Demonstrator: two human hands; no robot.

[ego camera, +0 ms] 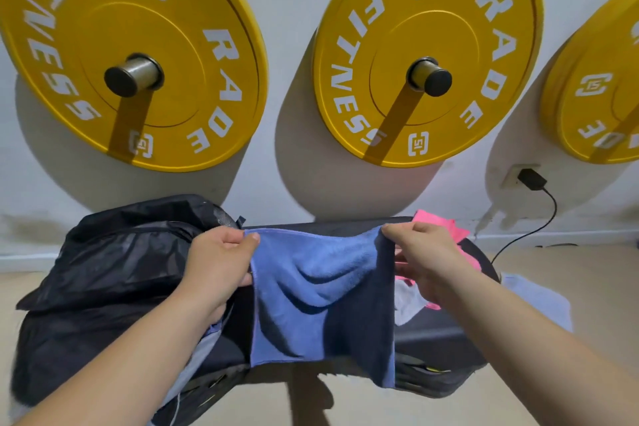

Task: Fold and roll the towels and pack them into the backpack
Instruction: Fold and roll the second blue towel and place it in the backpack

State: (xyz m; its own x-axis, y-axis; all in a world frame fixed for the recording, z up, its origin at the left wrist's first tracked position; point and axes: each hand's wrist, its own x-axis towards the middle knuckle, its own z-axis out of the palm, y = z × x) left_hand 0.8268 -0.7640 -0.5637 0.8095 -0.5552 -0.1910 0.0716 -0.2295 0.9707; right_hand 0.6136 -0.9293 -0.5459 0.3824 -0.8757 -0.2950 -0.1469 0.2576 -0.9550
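A blue towel (311,294) hangs in the air between my hands above a black bench. My left hand (218,263) pinches its upper left corner. My right hand (425,259) pinches the upper right corner. The towel sags in the middle and its lower edge drapes over the bench front. A black backpack (103,273) lies on the left end of the bench, partly behind my left hand. A pink towel (446,225) and a white towel (408,301) lie on the bench behind my right hand, partly hidden.
The black bench (439,339) stands against a white wall. Yellow weight plates (131,52) (425,52) hang on wall pegs above it. A black charger (530,179) is plugged in at the right, its cable running down to the floor. A pale cloth (539,297) lies right of the bench.
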